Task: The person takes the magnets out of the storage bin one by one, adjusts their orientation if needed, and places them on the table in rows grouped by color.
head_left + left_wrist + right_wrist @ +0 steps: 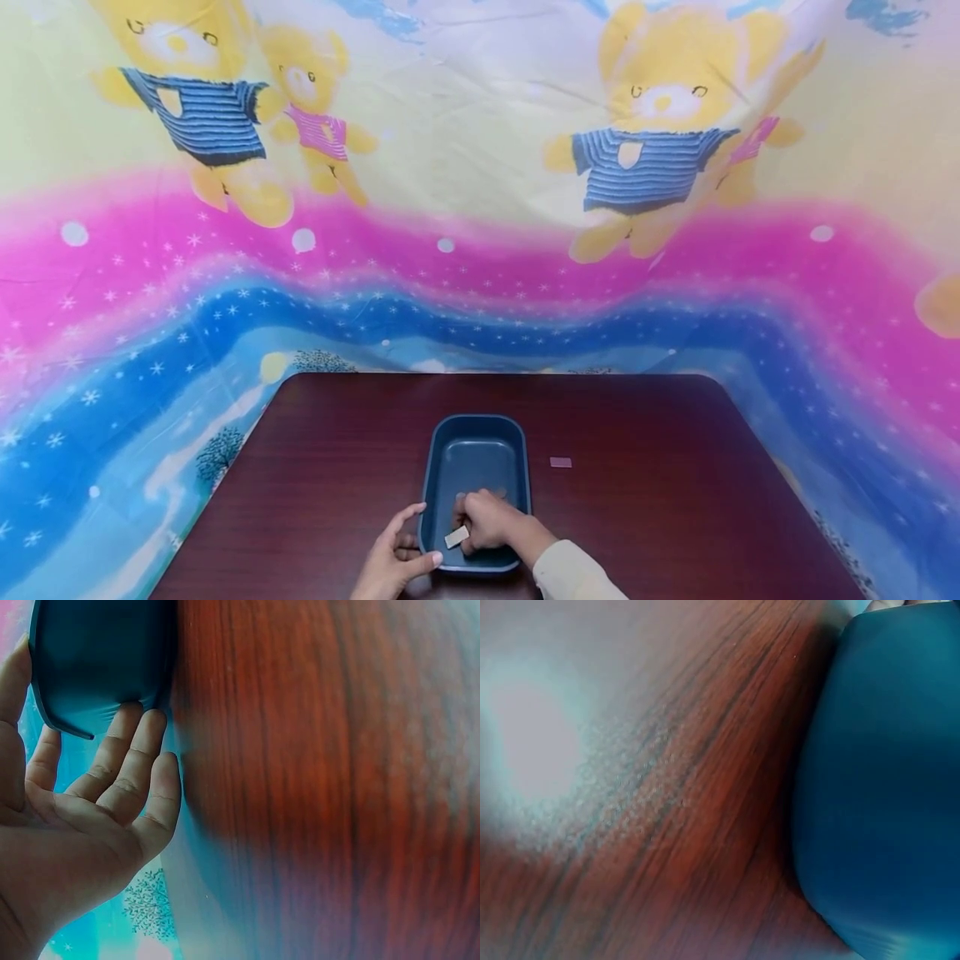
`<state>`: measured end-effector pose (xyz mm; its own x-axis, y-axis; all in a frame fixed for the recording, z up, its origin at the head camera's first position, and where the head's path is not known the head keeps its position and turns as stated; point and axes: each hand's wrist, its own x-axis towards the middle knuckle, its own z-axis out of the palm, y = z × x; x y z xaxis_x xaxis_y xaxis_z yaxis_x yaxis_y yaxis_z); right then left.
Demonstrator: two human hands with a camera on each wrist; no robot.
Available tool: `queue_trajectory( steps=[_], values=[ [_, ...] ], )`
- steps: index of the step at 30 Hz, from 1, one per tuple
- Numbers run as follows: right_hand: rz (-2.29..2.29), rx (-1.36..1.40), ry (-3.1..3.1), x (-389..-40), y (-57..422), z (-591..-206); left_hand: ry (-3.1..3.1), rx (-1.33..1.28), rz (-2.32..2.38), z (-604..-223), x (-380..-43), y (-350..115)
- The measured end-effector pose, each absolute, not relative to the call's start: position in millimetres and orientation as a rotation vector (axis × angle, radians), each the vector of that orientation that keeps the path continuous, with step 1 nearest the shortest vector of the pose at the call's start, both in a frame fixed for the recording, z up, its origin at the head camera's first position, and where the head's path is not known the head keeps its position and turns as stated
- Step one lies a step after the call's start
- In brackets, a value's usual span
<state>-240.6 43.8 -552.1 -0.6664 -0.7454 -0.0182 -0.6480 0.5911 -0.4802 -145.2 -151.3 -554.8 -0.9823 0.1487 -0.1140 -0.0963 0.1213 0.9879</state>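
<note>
A deep dark-blue rectangular tray (429,467) sits on the table. My left hand (393,554) holds its near left corner, the thumb on the near rim and the forefinger at the left side. From the left wrist view, fingertips of the left hand (90,802) touch the tray's outer wall (101,660). Inside the tray, my right hand (487,521) has curled fingers and holds a small pale rectangular piece (456,537) that sticks out toward the left. What the piece is made of cannot be told. Only the tray's outside (885,780) and some fingertips at the top show in the right wrist view.
A small flat pink rectangle (560,462) lies on the dark-red wooden table (645,500), right of the tray. Behind and beside the table hangs a cloth (480,267) printed with bears. The table's near left edge runs close to the left hand.
</note>
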Motion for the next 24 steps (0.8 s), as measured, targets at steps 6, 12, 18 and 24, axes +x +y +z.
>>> queue_trajectory(
  steps=[6, 12, 18, 24],
  values=[
    [-0.773, -1.178, 2.564, -241, 45, -552, 2.179, 0.023, 1.956, -555, -147, -152],
    [-0.905, -1.153, 2.594, -242, 45, -549, 2.158, 0.02, 1.969, -556, -147, -154],
    [-0.962, -1.115, 2.575, -242, 47, -540, 2.17, 0.034, 1.967, -556, -148, -155],
    [-1.147, -1.005, 2.479, -236, 59, -519, 2.166, 0.045, 1.973, -559, -147, -154]
  ],
)
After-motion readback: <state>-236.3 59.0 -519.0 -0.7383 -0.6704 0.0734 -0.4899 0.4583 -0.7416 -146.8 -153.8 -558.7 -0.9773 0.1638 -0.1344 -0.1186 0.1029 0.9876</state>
